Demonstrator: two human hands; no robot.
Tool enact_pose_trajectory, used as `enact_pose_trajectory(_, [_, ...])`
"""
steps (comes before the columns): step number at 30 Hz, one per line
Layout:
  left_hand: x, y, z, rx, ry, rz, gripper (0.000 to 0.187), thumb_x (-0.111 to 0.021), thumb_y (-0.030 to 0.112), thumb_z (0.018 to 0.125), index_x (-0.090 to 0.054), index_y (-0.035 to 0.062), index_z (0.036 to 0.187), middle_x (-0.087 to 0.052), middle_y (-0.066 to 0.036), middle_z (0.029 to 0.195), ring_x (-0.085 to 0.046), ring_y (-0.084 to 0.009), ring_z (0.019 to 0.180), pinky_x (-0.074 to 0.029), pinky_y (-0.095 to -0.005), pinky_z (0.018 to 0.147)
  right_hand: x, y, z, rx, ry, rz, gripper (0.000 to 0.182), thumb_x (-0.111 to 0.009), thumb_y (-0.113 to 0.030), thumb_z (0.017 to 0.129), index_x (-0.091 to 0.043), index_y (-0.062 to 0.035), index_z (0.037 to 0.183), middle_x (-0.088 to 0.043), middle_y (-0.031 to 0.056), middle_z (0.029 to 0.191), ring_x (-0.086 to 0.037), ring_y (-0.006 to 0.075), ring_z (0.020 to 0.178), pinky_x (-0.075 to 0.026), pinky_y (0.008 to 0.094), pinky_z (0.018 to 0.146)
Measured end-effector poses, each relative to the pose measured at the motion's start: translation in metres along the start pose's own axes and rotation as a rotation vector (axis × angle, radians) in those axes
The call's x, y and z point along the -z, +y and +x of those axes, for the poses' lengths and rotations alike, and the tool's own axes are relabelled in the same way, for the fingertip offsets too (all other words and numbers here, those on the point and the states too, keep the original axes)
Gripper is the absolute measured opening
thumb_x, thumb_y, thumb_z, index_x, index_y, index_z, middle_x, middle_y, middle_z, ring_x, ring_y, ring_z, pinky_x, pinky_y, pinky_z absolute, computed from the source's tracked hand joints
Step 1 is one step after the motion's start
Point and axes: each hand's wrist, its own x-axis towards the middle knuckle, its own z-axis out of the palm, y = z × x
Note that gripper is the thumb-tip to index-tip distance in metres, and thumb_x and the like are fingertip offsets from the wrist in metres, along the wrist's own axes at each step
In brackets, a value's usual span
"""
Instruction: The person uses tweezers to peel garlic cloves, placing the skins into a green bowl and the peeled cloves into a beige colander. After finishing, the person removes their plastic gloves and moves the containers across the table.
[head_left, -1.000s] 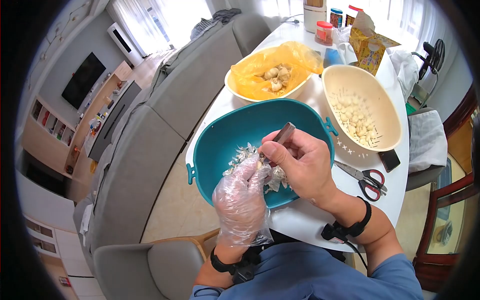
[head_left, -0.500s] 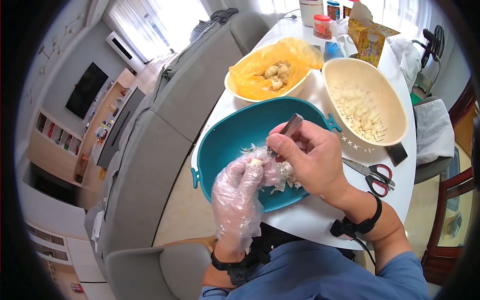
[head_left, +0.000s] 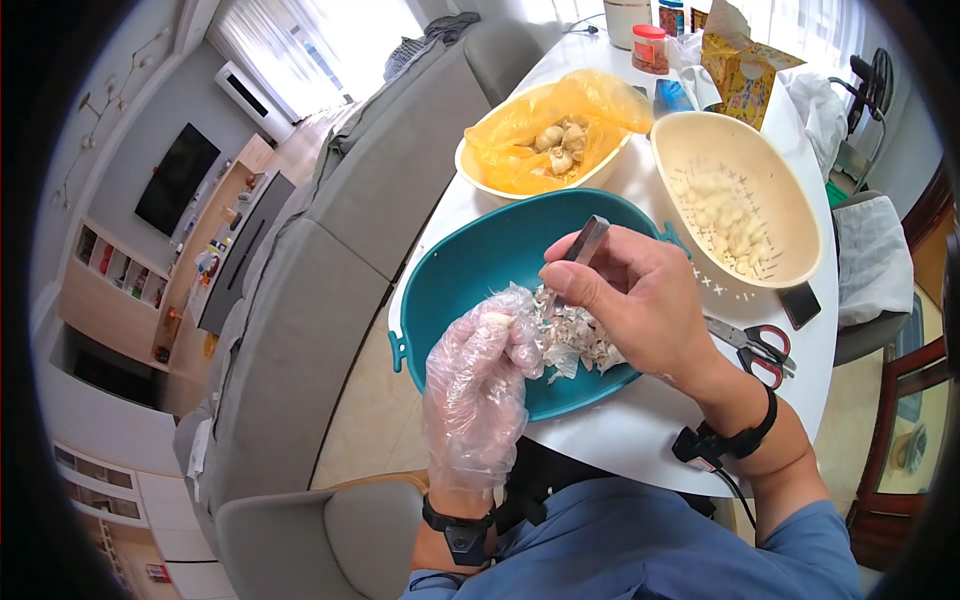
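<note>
My left hand [head_left: 475,370], in a clear plastic glove, is closed on a pale garlic clove [head_left: 496,319], mostly covered by the fingers. My bare right hand [head_left: 655,310] pinches metal tweezers [head_left: 588,240], pointing down near the left fingertips; their tips are hard to make out. Both hands are above a teal basin [head_left: 465,265], where papery garlic skins [head_left: 580,340] lie in a heap. Behind it, whole garlic bulbs [head_left: 562,150] rest in an orange plastic bag [head_left: 500,125] in a cream basket [head_left: 470,175]. Peeled cloves [head_left: 735,225] lie in a second cream basket [head_left: 795,180].
Red-and-black scissors [head_left: 765,352] and a dark phone [head_left: 799,305] lie on the white table [head_left: 600,440] at the right. A red-lidded jar [head_left: 650,50] and a yellow box [head_left: 740,75] stand at the back. A grey chair [head_left: 320,535] is at the lower left.
The clove in my left hand has sunk lower between the fingers and shows less. The tweezers remain in my right hand, close to the left fingertips. The view has shifted slightly.
</note>
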Motion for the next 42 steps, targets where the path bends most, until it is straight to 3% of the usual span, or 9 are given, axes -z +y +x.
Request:
enact_pose_trajectory(3, [-0.002,-0.002,0.000,-0.021,0.036,0.041,0.026,-0.059,0.011,0.106,-0.067,-0.0079,0.122,-0.061,-0.006,0.095,-0.055,-0.0150,0.084,-0.047,-0.0284,0.080,-0.005,0.003,-0.002,-0.030,-0.013,0.142,0.022,-0.077,-0.017,0.098,-0.073,0.0030,0.107,-0.077,0.0081,0.092,-0.072,0.0092,0.083,-0.058,0.0253,0.076])
enact_pose_trajectory(5, [-0.002,-0.003,0.001,-0.107,-0.053,0.237,0.026,-0.057,0.010,0.108,-0.067,-0.0075,0.125,-0.061,-0.004,0.095,-0.054,-0.0135,0.085,-0.046,-0.0267,0.079,-0.008,0.004,-0.004,-0.027,-0.001,0.177,0.022,-0.077,-0.016,0.098,-0.073,0.0035,0.107,-0.077,0.0082,0.093,-0.072,0.0093,0.084,-0.058,0.0252,0.077])
enact_pose_trajectory(14, [-0.012,-0.008,0.003,0.019,-0.029,0.021,0.029,-0.063,0.011,0.105,-0.068,-0.0082,0.127,-0.062,-0.005,0.097,-0.056,-0.0125,0.087,-0.047,-0.0260,0.080,-0.013,0.011,-0.006,0.021,0.027,0.207,0.022,-0.077,-0.014,0.099,-0.073,0.0049,0.108,-0.076,0.0089,0.091,-0.072,0.0094,0.082,-0.059,0.0247,0.074])
enact_pose_trajectory(18, [-0.008,-0.011,0.003,-0.039,-0.018,0.085,0.031,-0.065,0.013,0.104,-0.068,-0.0082,0.127,-0.067,-0.007,0.100,-0.059,-0.0127,0.088,-0.048,-0.0265,0.080,-0.014,0.014,-0.006,0.043,0.029,0.194,0.021,-0.076,-0.015,0.099,-0.073,0.0052,0.106,-0.076,0.0092,0.089,-0.072,0.0091,0.080,-0.059,0.0245,0.073])
enact_pose_trajectory(21, [-0.007,-0.011,0.002,-0.142,0.053,0.235,0.028,-0.067,0.011,0.103,-0.070,-0.0066,0.124,-0.071,-0.008,0.100,-0.062,-0.0127,0.086,-0.050,-0.0268,0.078,-0.014,0.013,-0.006,0.041,0.004,0.168,0.020,-0.076,-0.014,0.099,-0.073,0.0050,0.105,-0.077,0.0091,0.088,-0.072,0.0090,0.078,-0.058,0.0245,0.072])
enact_pose_trajectory(23, [-0.005,-0.008,0.000,-0.250,0.062,0.499,0.025,-0.068,0.008,0.101,-0.072,-0.0057,0.121,-0.072,-0.007,0.097,-0.063,-0.0124,0.081,-0.051,-0.0268,0.075,-0.015,0.014,-0.006,0.042,0.002,0.165,0.020,-0.076,-0.014,0.099,-0.073,0.0048,0.105,-0.077,0.0090,0.087,-0.071,0.0089,0.078,-0.058,0.0244,0.071])
enact_pose_trajectory(26, [0.000,-0.004,0.000,-0.240,0.059,0.610,0.021,-0.068,0.005,0.101,-0.073,-0.0050,0.119,-0.072,-0.006,0.092,-0.063,-0.0117,0.079,-0.050,-0.0266,0.072,-0.013,0.011,-0.006,0.054,-0.012,0.126,0.019,-0.076,-0.014,0.099,-0.073,0.0045,0.104,-0.077,0.0091,0.087,-0.071,0.0089,0.076,-0.057,0.0243,0.070])
enact_pose_trajectory(32, [0.000,-0.005,-0.002,-0.151,0.025,0.386,0.023,-0.071,0.006,0.099,-0.072,-0.0077,0.117,-0.072,-0.009,0.090,-0.063,-0.0137,0.078,-0.050,-0.0275,0.075,-0.014,0.015,-0.006,0.038,-0.022,0.151,0.019,-0.076,-0.014,0.099,-0.073,0.0048,0.104,-0.077,0.0090,0.087,-0.071,0.0084,0.076,-0.057,0.0235,0.069])
enact_pose_trajectory(42, [-0.001,-0.007,-0.001,-0.161,0.039,0.351,0.023,-0.071,0.003,0.098,-0.070,-0.0079,0.118,-0.074,-0.012,0.093,-0.067,-0.0159,0.082,-0.053,-0.0282,0.077,-0.015,0.016,-0.005,0.029,-0.011,0.198,0.022,-0.076,-0.016,0.099,-0.073,0.0050,0.105,-0.077,0.0086,0.087,-0.070,0.0073,0.076,-0.056,0.0229,0.069])
